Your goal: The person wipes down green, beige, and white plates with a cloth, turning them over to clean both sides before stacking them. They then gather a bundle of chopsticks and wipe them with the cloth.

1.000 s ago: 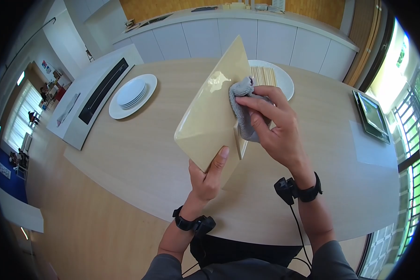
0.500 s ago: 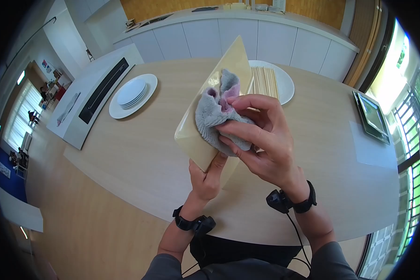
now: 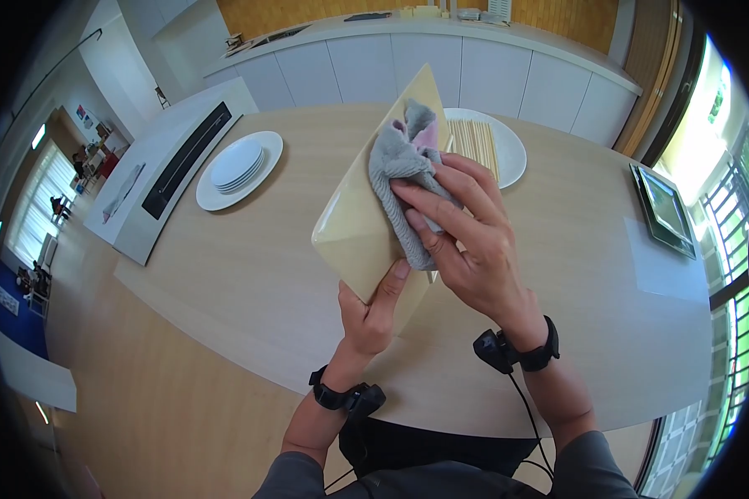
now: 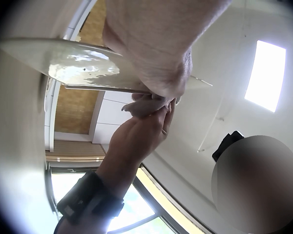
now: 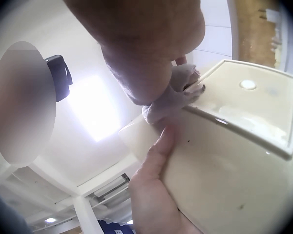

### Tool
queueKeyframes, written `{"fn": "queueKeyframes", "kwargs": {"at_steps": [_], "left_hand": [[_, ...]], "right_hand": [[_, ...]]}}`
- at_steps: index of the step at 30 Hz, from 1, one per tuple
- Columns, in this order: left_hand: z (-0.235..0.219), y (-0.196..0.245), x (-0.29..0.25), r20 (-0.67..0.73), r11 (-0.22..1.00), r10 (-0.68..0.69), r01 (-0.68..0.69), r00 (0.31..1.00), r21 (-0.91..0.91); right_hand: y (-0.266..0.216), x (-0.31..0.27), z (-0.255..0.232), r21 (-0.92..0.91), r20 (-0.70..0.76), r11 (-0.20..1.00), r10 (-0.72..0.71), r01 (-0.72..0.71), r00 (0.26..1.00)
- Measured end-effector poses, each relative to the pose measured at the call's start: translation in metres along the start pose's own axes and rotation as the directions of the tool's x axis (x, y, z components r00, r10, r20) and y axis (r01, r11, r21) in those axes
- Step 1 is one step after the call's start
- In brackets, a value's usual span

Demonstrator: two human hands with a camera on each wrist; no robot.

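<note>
A glossy cream dish [image 3: 358, 200] with pointed corners is held up on its edge over the table. My left hand [image 3: 370, 320] grips its lower edge, thumb on the near face, the other fingers hidden behind. On the underside, a raised rectangular foot rim [image 5: 256, 131] shows in the right wrist view. My right hand [image 3: 478, 241] pinches a bunched grey cloth [image 3: 404, 170] with a pinkish patch, pressed against the dish's near face. Marks of light glare lie on the dish in the left wrist view.
A white plate [image 3: 514, 162] with a row of thin wooden sticks [image 3: 478, 145] stands behind the dish. At left, several small white plates [image 3: 237, 162] are stacked on a larger one. Dark-edged trays [image 3: 666, 208] lie at the right, near the window.
The right hand and cloth first moved left and down over the dish's face, then back up and slightly right. The left hand and dish stay almost still.
</note>
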State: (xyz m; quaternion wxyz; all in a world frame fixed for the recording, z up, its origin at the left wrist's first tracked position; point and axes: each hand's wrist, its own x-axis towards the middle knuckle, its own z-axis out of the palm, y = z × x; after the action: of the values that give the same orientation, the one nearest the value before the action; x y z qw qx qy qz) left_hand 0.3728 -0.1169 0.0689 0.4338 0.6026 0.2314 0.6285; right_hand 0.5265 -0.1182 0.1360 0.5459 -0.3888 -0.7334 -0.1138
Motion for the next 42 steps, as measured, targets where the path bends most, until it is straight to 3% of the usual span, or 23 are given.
{"fn": "queueKeyframes", "kwargs": {"at_steps": [9, 17, 21, 23, 27, 29, 30, 32, 33, 35, 42], "left_hand": [[-0.003, 0.003, -0.002, 0.032, 0.997, -0.072, 0.071, 0.997, 0.033], [-0.002, 0.001, -0.002, 0.015, 0.996, -0.007, 0.006, 1.000, 0.091], [-0.001, 0.002, -0.002, 0.007, 0.995, -0.013, 0.012, 1.000, 0.096], [0.000, 0.002, -0.001, 0.004, 0.996, -0.002, 0.002, 1.000, 0.087], [-0.001, 0.002, -0.002, 0.003, 0.996, -0.019, 0.019, 1.000, 0.082], [0.000, 0.001, -0.001, -0.005, 0.997, -0.006, 0.007, 1.000, 0.079], [0.000, 0.001, -0.001, -0.006, 0.997, -0.007, 0.007, 1.000, 0.079], [-0.001, 0.002, -0.001, 0.011, 0.996, -0.013, 0.012, 1.000, 0.085], [-0.001, 0.002, -0.001, 0.011, 0.996, -0.013, 0.012, 1.000, 0.086], [-0.001, 0.000, -0.001, 0.029, 0.995, 0.011, -0.014, 1.000, 0.103], [0.001, 0.001, -0.001, -0.003, 0.996, 0.010, -0.010, 1.000, 0.089]], "right_hand": [[0.014, -0.004, -0.003, 0.095, 0.108, 0.970, 0.214, -0.224, 0.971], [0.037, -0.007, -0.005, 0.200, 0.186, 0.853, 0.450, -0.482, 0.873], [0.052, -0.013, 0.001, 0.175, 0.141, 0.863, 0.455, -0.475, 0.879], [0.057, -0.015, 0.003, 0.301, 0.141, 0.795, 0.510, -0.527, 0.849], [0.075, -0.028, 0.008, 0.275, 0.147, 0.764, 0.566, -0.583, 0.811], [0.078, -0.030, 0.005, 0.283, 0.261, 0.646, 0.660, -0.709, 0.705], [0.081, -0.030, 0.003, 0.282, 0.262, 0.646, 0.660, -0.709, 0.705], [0.086, -0.031, 0.000, 0.197, 0.342, 0.585, 0.711, -0.787, 0.615], [0.087, -0.032, 0.000, 0.198, 0.342, 0.585, 0.711, -0.787, 0.614], [0.090, -0.036, 0.003, 0.195, 0.344, 0.503, 0.768, -0.842, 0.539], [0.093, -0.058, 0.011, 0.210, 0.336, 0.403, 0.826, -0.891, 0.453]]}}
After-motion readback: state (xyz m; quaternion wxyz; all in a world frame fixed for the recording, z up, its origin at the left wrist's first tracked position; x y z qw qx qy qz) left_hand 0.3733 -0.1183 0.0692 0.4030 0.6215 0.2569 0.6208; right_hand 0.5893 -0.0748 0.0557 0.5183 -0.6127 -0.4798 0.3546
